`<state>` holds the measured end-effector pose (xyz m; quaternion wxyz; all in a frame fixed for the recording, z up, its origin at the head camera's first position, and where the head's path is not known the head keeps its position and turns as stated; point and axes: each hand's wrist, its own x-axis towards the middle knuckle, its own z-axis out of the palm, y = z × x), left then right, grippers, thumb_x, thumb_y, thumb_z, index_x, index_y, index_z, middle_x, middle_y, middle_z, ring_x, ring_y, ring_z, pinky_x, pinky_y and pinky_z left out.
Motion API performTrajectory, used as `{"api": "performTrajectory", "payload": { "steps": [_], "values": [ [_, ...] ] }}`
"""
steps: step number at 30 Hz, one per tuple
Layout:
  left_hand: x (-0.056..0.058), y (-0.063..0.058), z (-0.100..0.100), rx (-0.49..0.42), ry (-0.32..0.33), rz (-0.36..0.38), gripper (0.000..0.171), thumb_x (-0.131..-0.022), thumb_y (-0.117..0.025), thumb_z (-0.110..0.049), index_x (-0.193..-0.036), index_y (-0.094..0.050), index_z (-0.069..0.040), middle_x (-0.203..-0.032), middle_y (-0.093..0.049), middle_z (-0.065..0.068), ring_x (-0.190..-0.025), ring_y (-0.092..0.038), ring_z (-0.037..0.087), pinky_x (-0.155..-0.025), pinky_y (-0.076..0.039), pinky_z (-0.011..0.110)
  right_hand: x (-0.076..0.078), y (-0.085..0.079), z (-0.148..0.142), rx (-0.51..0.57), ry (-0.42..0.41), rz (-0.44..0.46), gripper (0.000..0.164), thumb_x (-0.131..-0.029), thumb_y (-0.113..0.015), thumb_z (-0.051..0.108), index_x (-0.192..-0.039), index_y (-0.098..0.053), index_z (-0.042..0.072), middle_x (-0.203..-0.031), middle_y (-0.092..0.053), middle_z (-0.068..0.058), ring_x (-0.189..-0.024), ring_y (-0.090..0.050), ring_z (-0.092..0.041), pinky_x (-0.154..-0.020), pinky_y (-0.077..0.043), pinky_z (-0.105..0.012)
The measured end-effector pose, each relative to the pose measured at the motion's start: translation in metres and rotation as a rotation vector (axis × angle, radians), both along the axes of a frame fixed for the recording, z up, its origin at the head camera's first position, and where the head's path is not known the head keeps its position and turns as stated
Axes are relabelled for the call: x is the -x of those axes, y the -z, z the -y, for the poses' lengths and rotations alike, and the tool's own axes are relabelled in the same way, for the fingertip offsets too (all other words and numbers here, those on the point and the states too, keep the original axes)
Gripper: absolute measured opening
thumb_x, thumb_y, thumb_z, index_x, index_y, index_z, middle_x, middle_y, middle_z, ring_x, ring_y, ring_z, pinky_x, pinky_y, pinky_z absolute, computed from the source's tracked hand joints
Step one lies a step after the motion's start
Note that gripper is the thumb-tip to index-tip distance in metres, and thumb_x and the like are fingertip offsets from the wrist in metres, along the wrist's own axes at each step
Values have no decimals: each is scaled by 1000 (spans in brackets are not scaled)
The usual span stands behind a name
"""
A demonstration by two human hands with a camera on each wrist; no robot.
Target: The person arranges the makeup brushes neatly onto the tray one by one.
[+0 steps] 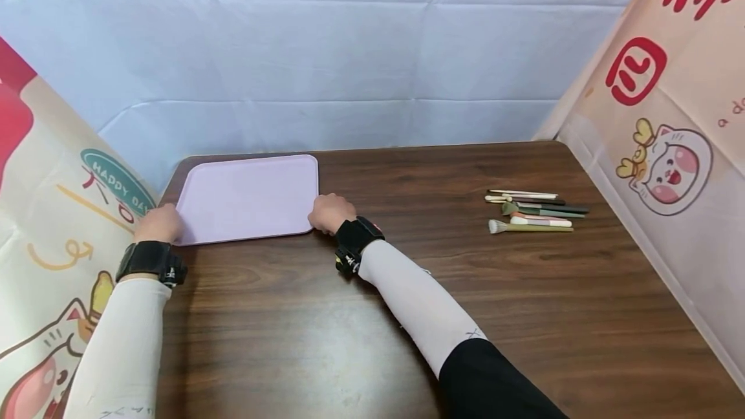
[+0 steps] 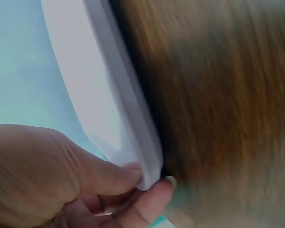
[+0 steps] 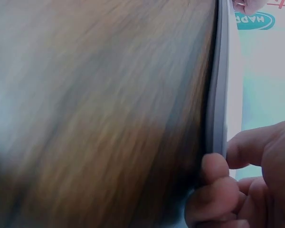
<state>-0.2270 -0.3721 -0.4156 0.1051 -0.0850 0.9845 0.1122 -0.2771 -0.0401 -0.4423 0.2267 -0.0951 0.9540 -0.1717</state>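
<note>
A pale purple tray [image 1: 247,199] with rounded corners lies at the back left of the brown wooden table. At its near left corner, my left hand [image 1: 160,224] pinches the rim; the left wrist view shows the thumb on top and fingertips [image 2: 156,197] beneath the edge. My right hand [image 1: 332,213] grips the opposite short side near its front corner. In the right wrist view the fingers [image 3: 213,190] curl under the rim, with the thumb on the other side. A dark gap shows between tray edge and tabletop in both wrist views.
Several makeup brushes [image 1: 538,227] lie in a loose group at the table's right side. Pale cloth [image 1: 326,57] hangs behind the table's back edge. Printed cloths stand at the left [image 1: 64,212] and the right [image 1: 658,167], close to the table's sides.
</note>
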Motion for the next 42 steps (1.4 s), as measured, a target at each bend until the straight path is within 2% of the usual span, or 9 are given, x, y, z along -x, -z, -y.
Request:
{"api": "performTrajectory", "payload": {
  "steps": [7,13,18,22,25,28,33,36,42],
  "values": [
    [0,-3,-11,18,67,40,30,-87,-46,1,-105,-54,24,-104,-57,47,-79,-59,47,-69,-51,58,-6,-1,-16,-16,13,44,39,-98,-52,25,-65,-68,11,-59,-65,-2,-49,-61,-17,-52,-50,-32],
    [-4,5,-27,15,40,86,33,-89,-45,-1,-109,-54,23,-108,-56,47,-81,-60,48,-68,-52,58,-11,0,-36,-16,2,131,38,-100,-50,23,-70,-69,10,-62,-68,-4,-50,-60,-18,-50,-48,-31],
    [-9,7,-46,10,33,66,39,-92,-40,-4,-116,-52,24,-114,-54,49,-95,-60,58,-75,-52,63,-16,-3,-54,-22,2,126,39,-100,-51,22,-68,-69,10,-61,-67,-4,-49,-59,-18,-50,-47,-31],
    [-12,5,-59,10,59,51,39,-93,-38,-4,-117,-52,25,-115,-54,48,-98,-59,59,-79,-51,64,-20,-6,-68,-23,-3,125,39,-100,-51,22,-68,-68,9,-60,-66,-4,-47,-58,-18,-49,-46,-30],
    [-13,6,-68,9,88,37,37,-93,-38,-3,-113,-54,24,-112,-56,47,-96,-60,56,-79,-51,62,-23,-7,-78,-41,1,130,39,-100,-51,21,-67,-67,9,-60,-67,-4,-46,-57,-17,-48,-45,-29],
    [-17,2,-79,4,112,37,32,-92,-43,-2,-107,-57,22,-107,-59,44,-86,-60,48,-75,-51,57,-27,-8,-90,-67,1,120,40,-99,-51,20,-65,-68,8,-60,-68,-4,-46,-58,-16,-48,-45,-29],
    [-23,-6,-97,-8,143,60,16,-87,-52,-2,-88,-61,11,-84,-62,26,-71,-53,33,-62,-47,43,-33,-9,-110,-78,-11,100,37,-95,-53,17,-62,-66,8,-57,-67,-2,-45,-59,-15,-48,-45,-27],
    [-24,-3,-104,-26,153,79,11,-85,-53,-1,-81,-60,6,-75,-57,16,-65,-51,29,-56,-42,36,-37,-9,-122,-74,-16,106,37,-95,-51,15,-62,-65,9,-55,-64,-2,-46,-60,-15,-49,-45,-27],
    [-26,1,-124,-21,161,83,8,-83,-56,-3,-81,-60,3,-76,-57,15,-66,-50,28,-54,-40,34,-44,-11,-145,-81,-5,120,38,-98,-47,14,-64,-63,8,-55,-62,-2,-48,-61,-17,-52,-46,-28]
  ]
}}
